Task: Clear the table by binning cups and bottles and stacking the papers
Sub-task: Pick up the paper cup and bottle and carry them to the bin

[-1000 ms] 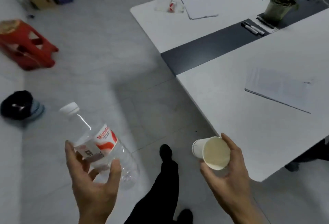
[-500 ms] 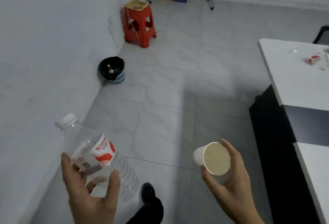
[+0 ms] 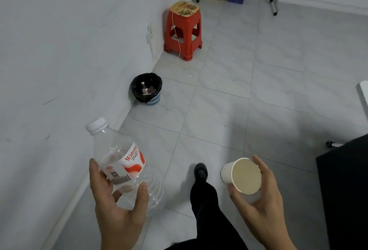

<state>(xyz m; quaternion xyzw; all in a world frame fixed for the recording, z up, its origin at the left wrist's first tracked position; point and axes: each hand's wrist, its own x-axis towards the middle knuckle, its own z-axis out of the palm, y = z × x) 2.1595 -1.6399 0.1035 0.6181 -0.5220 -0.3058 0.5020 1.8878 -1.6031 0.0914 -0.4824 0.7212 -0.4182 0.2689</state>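
Gripping a clear, empty-looking plastic bottle (image 3: 119, 150) in the left hand (image 3: 117, 212), with fingers (image 3: 95, 176) curled round its lower body, white cap (image 3: 97, 125) pointing up and away, red-and-white label (image 3: 132, 163) facing up. Holding a white paper cup (image 3: 241, 176) in the right hand (image 3: 264, 204), with fingers (image 3: 261, 165) wrapped round its wall, open mouth tilted toward the camera. Carrying both above the tiled floor (image 3: 258, 94), well apart from the black-lined bin (image 3: 147, 88) by the wall (image 3: 69, 50).

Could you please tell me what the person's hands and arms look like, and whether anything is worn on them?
Both the left hand and the right hand are bare: no gloves, rings or watch show. No sleeve reaches into view at either wrist.
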